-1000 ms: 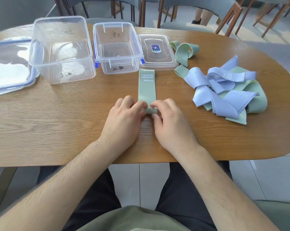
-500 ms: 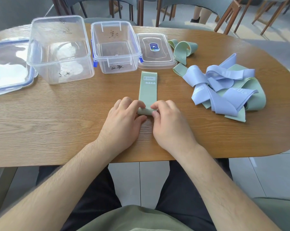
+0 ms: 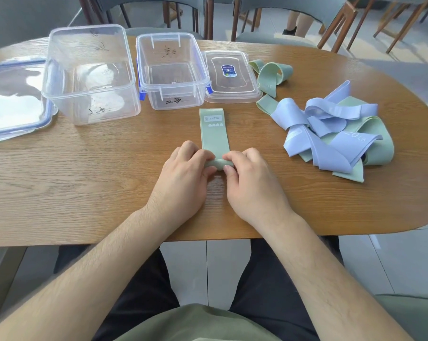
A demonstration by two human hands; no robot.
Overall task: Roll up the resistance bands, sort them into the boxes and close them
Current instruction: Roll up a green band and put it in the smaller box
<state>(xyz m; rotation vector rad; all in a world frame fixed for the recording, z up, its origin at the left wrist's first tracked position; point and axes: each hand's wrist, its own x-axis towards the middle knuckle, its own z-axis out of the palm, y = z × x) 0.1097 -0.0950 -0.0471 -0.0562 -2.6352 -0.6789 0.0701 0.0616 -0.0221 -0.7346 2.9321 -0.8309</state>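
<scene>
Band axis: The green band (image 3: 214,139) lies flat on the table (image 3: 85,183). Its long axis runs straight away from the person, and its far end points at the small box (image 3: 178,98), stopping just short of it.
Rolled end: The near end is wound into a tight roll (image 3: 217,165) that lies crosswise to the band's length.
Left grip: The left hand (image 3: 183,179) has its fingers curled over the left part of the roll with the thumb at the near side, so the grip is clamped on it.
Right grip: The right hand (image 3: 253,184) pinches the right part of the roll between fingertips and thumb, also clamped on it.
Band look: It is pale sage green and matt, a wide flat strip with even edges and rounded far corners.
Band writing: A pale label near the far end reads "HEAVY", upside down from the person's seat. A row of four small drop shapes sits beside the word.
Pile: Lilac and green bands lie in a tangled pile (image 3: 331,136) to the right, well apart from the hands. One lilac strip reads "20 LB".
Loose band: One green loop (image 3: 273,72) lies beyond the pile, just beside the small lid (image 3: 232,94).
Boxes: The small box and the large box (image 3: 97,107) are clear and stand open side by side. Both carry black handwriting too faint to read.
Lids: The small lid has a blue sticker whose text is unreadable. The large lid (image 3: 16,134) lies at the far left.
</scene>
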